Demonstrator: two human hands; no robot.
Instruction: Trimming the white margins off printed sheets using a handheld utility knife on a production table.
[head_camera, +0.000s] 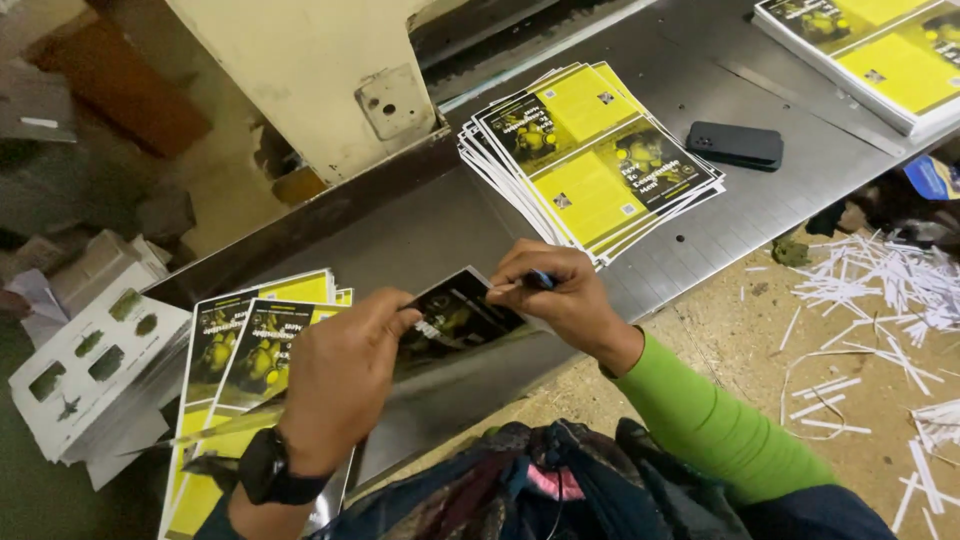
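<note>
Head view, L to R: far left, a pile of white printed cards with small green pictures (85, 375) lies beside the grey metal tabletop (420, 225). Next, a fanned stack of yellow-and-black printed flyers (235, 335) on the tabletop edge, partly under the left hand (340, 375), which wears a black wristwatch (268, 470). Left grip is pressed together, pinching the left edge of a single dark glossy flyer sheet (455, 320) held just above the tabletop, between both hands. Right hand (560, 295), green sleeve (720, 415), has fingers closed on a thin dark pen-like tool (538, 281), tip at the sheet's upper right edge; exact tool type too small to tell. Beyond, a second fanned stack of yellow-and-black flyers (590, 160), then a black phone (735, 145) lying flat, & a taller neat flyer pile (875, 55) top right. White paper trim strips (880, 290) litter the floor at right.

To do this well, imo: keep the sheet taut w/ the left pinch, steady the right wrist, keep the tool tip on the edge w/o creasing the gloss
</note>
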